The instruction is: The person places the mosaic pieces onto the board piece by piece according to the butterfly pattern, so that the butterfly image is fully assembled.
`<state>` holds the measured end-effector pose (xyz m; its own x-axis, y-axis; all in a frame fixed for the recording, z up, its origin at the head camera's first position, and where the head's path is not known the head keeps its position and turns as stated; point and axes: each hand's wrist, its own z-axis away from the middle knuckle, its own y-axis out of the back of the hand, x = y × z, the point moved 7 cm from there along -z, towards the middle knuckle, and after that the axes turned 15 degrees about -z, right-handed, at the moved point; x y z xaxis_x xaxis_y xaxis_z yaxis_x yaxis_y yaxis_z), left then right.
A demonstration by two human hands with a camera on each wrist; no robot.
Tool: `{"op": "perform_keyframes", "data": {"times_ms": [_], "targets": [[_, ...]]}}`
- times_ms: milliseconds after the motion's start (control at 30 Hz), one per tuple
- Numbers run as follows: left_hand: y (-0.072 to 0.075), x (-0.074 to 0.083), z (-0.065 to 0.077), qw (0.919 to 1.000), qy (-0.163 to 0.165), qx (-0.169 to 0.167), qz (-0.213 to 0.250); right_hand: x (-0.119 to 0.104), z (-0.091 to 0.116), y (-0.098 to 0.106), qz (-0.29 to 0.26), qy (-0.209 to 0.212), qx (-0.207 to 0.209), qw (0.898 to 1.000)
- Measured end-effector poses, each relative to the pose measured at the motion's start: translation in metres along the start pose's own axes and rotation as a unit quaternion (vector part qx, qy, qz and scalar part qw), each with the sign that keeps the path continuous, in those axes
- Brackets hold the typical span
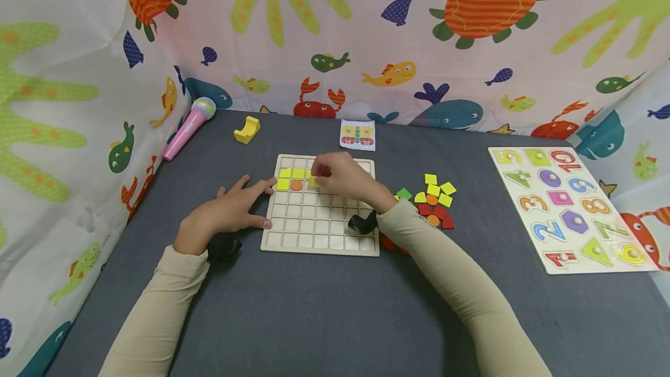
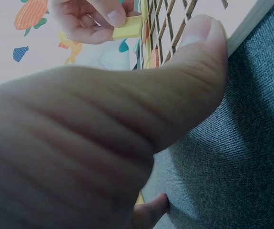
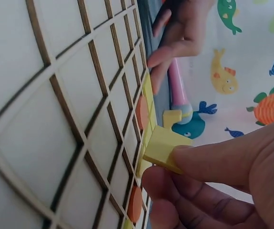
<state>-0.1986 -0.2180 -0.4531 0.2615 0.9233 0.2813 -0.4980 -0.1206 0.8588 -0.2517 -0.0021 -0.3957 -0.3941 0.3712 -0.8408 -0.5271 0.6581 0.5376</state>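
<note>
Between thumb and fingers, my right hand (image 1: 342, 176) pinches a yellow square tile (image 3: 165, 147) over the upper rows of a wooden grid board (image 1: 314, 243). My left hand (image 1: 227, 214) has its fingers spread, with thumb and a fingertip at the board's left edge. In the board's upper left cells lie several yellow tiles (image 1: 284, 173) and an orange disc (image 1: 296, 185). A second orange disc (image 3: 135, 204) shows in the right wrist view; in the head view my right hand hides that part of the board.
Loose yellow, orange, red and green pieces (image 1: 438, 212) lie right of the board. A pattern card (image 1: 358, 135) sits behind it. A yellow curved block (image 1: 247, 130) and pink toy microphone (image 1: 189, 127) are at the back left, a number puzzle (image 1: 573, 208) at the right.
</note>
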Motion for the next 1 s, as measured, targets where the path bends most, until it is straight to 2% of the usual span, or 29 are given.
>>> {"op": "perform_keyframes", "data": {"times_ms": [200,533,767,900,1000], "targets": [[-0.003,-0.005,-0.005,1.0000,0.000,0.008,-0.002,-0.002,-0.003,-0.008,0.025,0.004,-0.013,1.000],[0.010,0.013,0.012,0.9999,-0.009,0.004,-0.003,-0.001,-0.008,-0.014,0.064,0.011,-0.010,0.998],[0.012,0.016,0.014,1.0000,-0.008,0.003,0.000,0.000,-0.010,-0.018,0.095,0.016,-0.010,0.995],[0.011,0.016,0.013,1.0000,-0.006,0.001,-0.003,-0.002,-0.010,-0.021,0.102,0.018,-0.018,0.994],[0.003,0.005,0.004,0.9999,-0.002,0.003,-0.010,-0.003,-0.010,-0.023,0.103,0.021,-0.024,0.994]]}}
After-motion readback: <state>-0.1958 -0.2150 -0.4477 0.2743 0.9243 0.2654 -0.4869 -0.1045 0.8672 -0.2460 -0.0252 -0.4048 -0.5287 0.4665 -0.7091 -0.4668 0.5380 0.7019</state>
